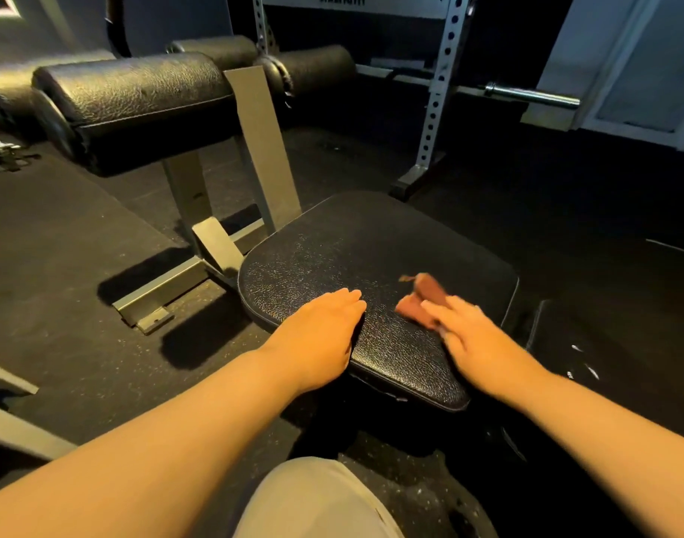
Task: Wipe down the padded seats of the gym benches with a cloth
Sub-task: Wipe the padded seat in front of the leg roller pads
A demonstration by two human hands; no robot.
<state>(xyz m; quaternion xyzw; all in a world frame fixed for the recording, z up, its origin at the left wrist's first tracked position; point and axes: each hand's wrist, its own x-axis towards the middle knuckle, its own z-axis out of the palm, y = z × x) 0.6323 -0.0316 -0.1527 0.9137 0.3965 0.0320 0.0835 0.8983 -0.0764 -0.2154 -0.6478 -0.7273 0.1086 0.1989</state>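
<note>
A gym: padded benches (371, 289), rack (437, 91), barbell (534, 95).

Beyond the bench we see two black roller pads (138, 91) on a grey steel frame (200, 242). To the right stands a white perforated rack upright (437, 95), with a barbell end (530, 95) lying beside it. Under everything we have dark speckled rubber flooring (61, 242).
</note>
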